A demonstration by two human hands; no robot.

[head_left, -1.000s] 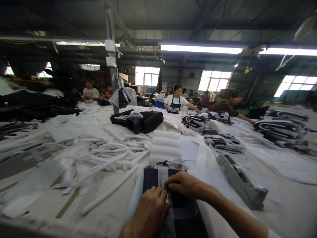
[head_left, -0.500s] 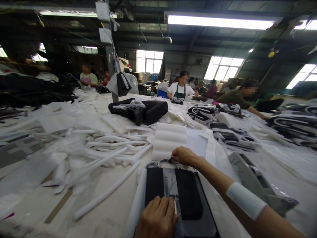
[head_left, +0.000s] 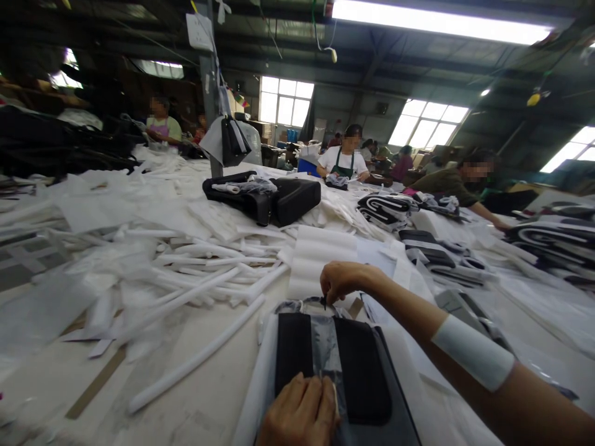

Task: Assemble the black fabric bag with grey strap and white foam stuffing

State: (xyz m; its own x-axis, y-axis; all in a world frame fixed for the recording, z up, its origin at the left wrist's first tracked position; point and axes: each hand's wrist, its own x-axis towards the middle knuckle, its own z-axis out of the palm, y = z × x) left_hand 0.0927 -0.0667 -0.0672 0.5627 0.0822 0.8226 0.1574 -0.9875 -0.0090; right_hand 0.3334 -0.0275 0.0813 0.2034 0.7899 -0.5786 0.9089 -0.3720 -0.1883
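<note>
A black bag point(head_left: 365, 371) lies in front of me, with a clear plastic-wrapped strip point(head_left: 324, 344) running down its middle. My left hand point(head_left: 300, 409) is closed over the lower middle of the bag, its fingers bent and pressed together on the strip. A thin pale edge shows beside those fingers. At the bag's far edge, my right hand point(head_left: 338, 282) pinches a small black pull point(head_left: 325, 303), which looks like a zipper pull. Wrinkled plastic surrounds that opening. A pale sleeve band covers part of my right forearm.
White foam tubes point(head_left: 199, 365) and plastic sheets are heaped at left. Beyond my right hand lies a white foam sheet point(head_left: 320, 248). A black bag point(head_left: 292, 201) stands farther back, near a post. Wrapped black pieces point(head_left: 558, 241) are stacked at right. Several people work across the table.
My right hand has lifted slightly and its wrist is bent more, with the black pull now showing below the fingers. My left hand stays on the bag. The camera view has shifted a little.
</note>
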